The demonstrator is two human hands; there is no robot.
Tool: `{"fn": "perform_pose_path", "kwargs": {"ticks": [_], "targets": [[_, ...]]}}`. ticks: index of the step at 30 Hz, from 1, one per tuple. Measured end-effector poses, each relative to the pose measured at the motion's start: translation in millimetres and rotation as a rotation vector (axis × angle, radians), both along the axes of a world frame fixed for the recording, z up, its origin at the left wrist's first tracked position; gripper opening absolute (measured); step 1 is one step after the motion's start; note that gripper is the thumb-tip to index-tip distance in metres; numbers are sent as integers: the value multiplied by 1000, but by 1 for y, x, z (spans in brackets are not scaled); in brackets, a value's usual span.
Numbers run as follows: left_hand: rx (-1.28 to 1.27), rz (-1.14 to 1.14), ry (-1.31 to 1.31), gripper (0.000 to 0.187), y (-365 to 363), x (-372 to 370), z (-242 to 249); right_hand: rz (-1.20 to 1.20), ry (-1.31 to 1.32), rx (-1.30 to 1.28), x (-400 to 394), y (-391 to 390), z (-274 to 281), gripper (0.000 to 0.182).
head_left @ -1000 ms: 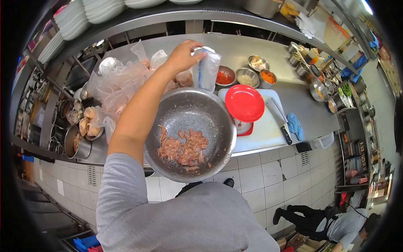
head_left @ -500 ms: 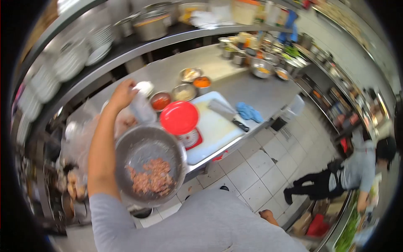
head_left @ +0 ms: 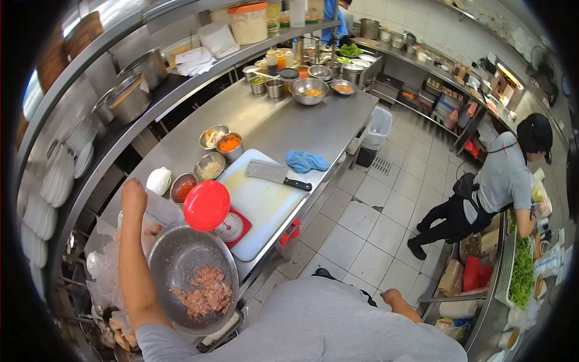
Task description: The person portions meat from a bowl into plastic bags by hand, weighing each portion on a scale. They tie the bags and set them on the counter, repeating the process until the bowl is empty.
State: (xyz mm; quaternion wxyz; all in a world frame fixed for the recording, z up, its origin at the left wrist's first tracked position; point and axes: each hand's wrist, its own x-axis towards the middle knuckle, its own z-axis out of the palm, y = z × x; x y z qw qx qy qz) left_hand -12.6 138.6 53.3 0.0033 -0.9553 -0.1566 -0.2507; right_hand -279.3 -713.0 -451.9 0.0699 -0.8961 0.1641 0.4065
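Observation:
My left hand (head_left: 134, 196) is closed at the top edge of a clear plastic bag (head_left: 161, 208), which has pale pink pieces inside. Just below the bag, a large metal bowl (head_left: 163, 253) holds minced meat (head_left: 208, 292). A kitchen scale with a red pan (head_left: 207, 205) stands beside the bowl, next to a white cutting board (head_left: 253, 208). Down at my side hangs my right hand (head_left: 392, 295), its fingers curled and nothing visible in them. Beyond my left hand lies a white rounded object (head_left: 158, 180), near a small bowl of chopped red stuff (head_left: 183, 188).
A cleaver (head_left: 271, 174) lies on the board beside a blue cloth (head_left: 306, 161). Small bowls and pots line the steel table (head_left: 265, 123). Stacked plates (head_left: 57, 172) fill the shelf at left. A co-worker (head_left: 503, 175) stands at the right counter with greens (head_left: 522, 271).
My head view has turned, so the table appears shifted left and more of the room shows. My left hand has drawn back a little with the plastic bag.

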Motion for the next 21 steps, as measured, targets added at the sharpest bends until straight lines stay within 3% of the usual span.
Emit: {"fn": "perform_pose_path", "kwargs": {"ticks": [3,5,9,11,13,15,17,18,21], "targets": [[88,-4,-107,16,-4,-2,-7,34,-54,51,13,17,17,54],[38,29,-377,19,-13,-9,7,43,-87,62,12,20,23,53],[46,79,-260,23,1,-7,-5,96,8,43,-5,17,15,54],[93,-10,-582,24,7,-9,7,115,75,25,3,14,13,57],[91,45,-464,25,16,-7,17,-15,152,71,-2,18,31,57],[70,121,-342,26,17,-13,19,107,168,57,-8,13,2,55],[25,151,-498,28,7,-17,34,249,71,120,1,9,-14,55],[20,132,-637,30,3,-25,48,209,4,114,6,16,8,54],[97,97,-683,31,11,-21,62,142,-5,155,24,28,32,54]]}}
